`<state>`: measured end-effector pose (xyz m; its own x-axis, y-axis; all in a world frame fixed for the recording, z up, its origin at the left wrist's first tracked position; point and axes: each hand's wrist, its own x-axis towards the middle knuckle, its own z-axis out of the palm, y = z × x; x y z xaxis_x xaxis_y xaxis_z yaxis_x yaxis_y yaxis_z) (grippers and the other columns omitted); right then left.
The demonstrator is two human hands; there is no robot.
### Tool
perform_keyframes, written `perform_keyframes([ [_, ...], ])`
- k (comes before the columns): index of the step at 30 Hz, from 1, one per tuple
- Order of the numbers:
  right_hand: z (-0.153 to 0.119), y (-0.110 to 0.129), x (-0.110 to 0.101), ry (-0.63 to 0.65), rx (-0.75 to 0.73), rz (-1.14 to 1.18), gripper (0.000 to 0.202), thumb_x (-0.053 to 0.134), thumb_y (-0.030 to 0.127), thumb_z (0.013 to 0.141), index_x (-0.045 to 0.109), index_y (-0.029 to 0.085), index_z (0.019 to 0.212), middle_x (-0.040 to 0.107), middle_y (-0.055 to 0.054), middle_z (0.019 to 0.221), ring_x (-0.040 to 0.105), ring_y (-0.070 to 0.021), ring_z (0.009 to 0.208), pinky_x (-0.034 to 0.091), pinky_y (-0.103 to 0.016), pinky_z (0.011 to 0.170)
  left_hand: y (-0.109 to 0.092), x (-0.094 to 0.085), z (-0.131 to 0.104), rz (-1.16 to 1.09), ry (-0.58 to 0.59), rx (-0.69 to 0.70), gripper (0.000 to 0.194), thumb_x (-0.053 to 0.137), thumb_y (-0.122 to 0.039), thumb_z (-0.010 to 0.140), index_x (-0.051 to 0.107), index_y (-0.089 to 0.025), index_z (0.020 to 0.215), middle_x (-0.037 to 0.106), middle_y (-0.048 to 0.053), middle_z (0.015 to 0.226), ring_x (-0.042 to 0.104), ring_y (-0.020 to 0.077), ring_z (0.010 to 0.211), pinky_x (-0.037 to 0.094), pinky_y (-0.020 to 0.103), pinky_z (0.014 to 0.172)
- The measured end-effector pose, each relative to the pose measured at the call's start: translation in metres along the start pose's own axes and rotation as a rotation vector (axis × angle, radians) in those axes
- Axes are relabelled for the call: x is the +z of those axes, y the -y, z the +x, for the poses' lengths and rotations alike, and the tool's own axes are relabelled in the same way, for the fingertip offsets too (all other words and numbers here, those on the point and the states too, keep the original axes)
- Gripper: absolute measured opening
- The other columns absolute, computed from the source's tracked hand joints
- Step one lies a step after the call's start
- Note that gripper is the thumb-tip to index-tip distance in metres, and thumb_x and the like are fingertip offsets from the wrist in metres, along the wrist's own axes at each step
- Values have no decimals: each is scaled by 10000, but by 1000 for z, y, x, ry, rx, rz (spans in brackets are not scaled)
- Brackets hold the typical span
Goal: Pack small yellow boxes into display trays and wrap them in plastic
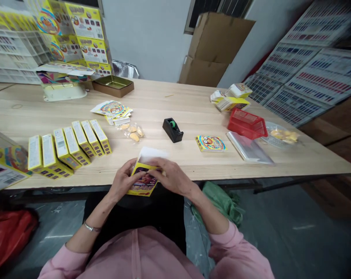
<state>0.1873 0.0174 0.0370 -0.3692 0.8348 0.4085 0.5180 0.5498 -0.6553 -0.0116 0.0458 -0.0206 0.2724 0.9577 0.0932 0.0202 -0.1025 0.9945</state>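
At the desk (152, 102), fingers (160, 162) of the left hand (124, 179) and right hand (175, 177) hold a yellow box (144, 183), likely to keep it still.

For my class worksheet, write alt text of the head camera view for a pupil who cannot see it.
A person's left hand and right hand hold a yellow carton at the near edge of a wooden table. Beyond is a black tape dispenser; a row of yellow boxes stands left, a red basket right.

Single head view, facing forward and down over the table (149, 100). Shirt (154, 257) close, bottom centre; wall (146, 38) farther, top centre.
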Motion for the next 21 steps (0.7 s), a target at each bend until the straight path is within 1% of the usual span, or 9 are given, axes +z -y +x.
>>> perform_keyframes([
  [2,-3,1,2,31,-63,-37,208,546,244,970,624,215,1161,719,-88,1109,670,-224,1043,528,-385,937,-4,4,0,-30,7,27,700,789,-493,718,529,-186,1291,710,87,1108,683,251,999,557,353,879],
  [4,-6,0,1,-47,-106,-68,208,555,230,964,619,219,1161,709,-93,1108,655,-229,1064,519,-406,965,-5,10,0,-74,23,70,805,736,-502,780,349,-224,1430,701,75,1097,688,220,961,559,340,857],
  [6,-10,-4,-2,-274,-76,-99,253,638,269,920,601,231,1168,680,-102,1134,618,-253,1122,488,-458,1020,-3,14,1,-89,16,124,815,666,-510,846,214,-259,1476,677,77,1142,683,202,964,554,335,860],
  [8,-11,-12,-3,-524,5,-66,400,742,336,842,569,239,1190,633,-116,1196,580,-275,1175,459,-497,1062,1,17,6,-63,-37,191,742,624,-518,876,226,-267,1449,627,101,1237,659,208,1042,542,333,890],
  [10,-9,-25,-1,-624,77,88,504,778,391,802,542,237,1220,613,-120,1215,595,-268,1153,486,-486,1046,8,19,19,-31,-108,267,667,614,-524,878,290,-260,1398,563,119,1314,617,219,1128,523,332,929],
  [12,-5,-40,5,-603,112,271,517,747,411,827,527,231,1258,627,-113,1204,633,-241,1097,534,-442,998,16,20,35,-13,-160,350,602,623,-531,866,356,-251,1326,542,113,1295,601,214,1129,510,331,944],
  [14,-1,-53,10,-576,133,334,498,715,413,854,535,229,1279,635,-110,1218,644,-232,1097,548,-417,987,23,21,50,1,-174,419,535,640,-535,849,412,-243,1235,560,85,1183,611,198,1052,516,327,913],
  [17,0,-65,14,-566,116,253,480,702,424,864,563,235,1283,630,-104,1243,640,-230,1117,551,-405,993,30,20,63,41,-149,473,464,664,-552,826,469,-237,1105,557,48,1038,611,171,905,535,298,795],
  [21,-5,-69,12,-547,13,112,410,627,408,924,569,245,1295,618,-110,1247,608,-222,1150,563,-386,959,28,18,61,83,-123,456,456,677,-558,822,511,-235,1098,580,66,1067,613,170,878,535,292,749],
])
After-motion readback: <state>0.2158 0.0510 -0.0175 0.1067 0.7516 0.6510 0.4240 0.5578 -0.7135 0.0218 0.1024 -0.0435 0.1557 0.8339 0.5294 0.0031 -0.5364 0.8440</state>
